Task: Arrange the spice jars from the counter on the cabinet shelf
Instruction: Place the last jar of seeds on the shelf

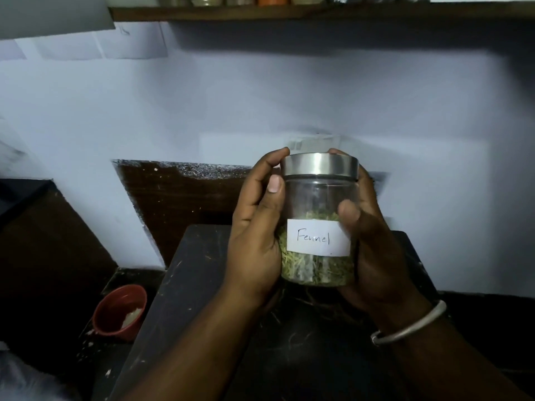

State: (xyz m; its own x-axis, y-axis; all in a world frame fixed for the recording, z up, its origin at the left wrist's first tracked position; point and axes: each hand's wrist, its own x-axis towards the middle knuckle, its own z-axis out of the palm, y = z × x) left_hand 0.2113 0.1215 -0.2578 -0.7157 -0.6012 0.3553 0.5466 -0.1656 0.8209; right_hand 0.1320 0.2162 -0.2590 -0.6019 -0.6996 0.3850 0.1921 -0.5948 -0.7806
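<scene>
A clear glass jar (pixel 317 198) with a steel lid and a white label reading "Fennel" is held upright above the dark counter (pixel 188 285). Green seeds fill its lower half. My left hand (pixel 254 235) grips its left side, thumb near the lid. My right hand (pixel 373 241), with a silver bangle on the wrist, grips its right side, thumb over the label's edge. High at the top runs the wooden shelf (pixel 289 13) with several jars standing on it, only their bases visible.
A red bowl (pixel 120 312) with something white in it sits low to the left of the counter. A pale blue wall (pixel 260 96) rises behind. A dark brown patch (pixel 179 198) shows in the wall beyond the counter.
</scene>
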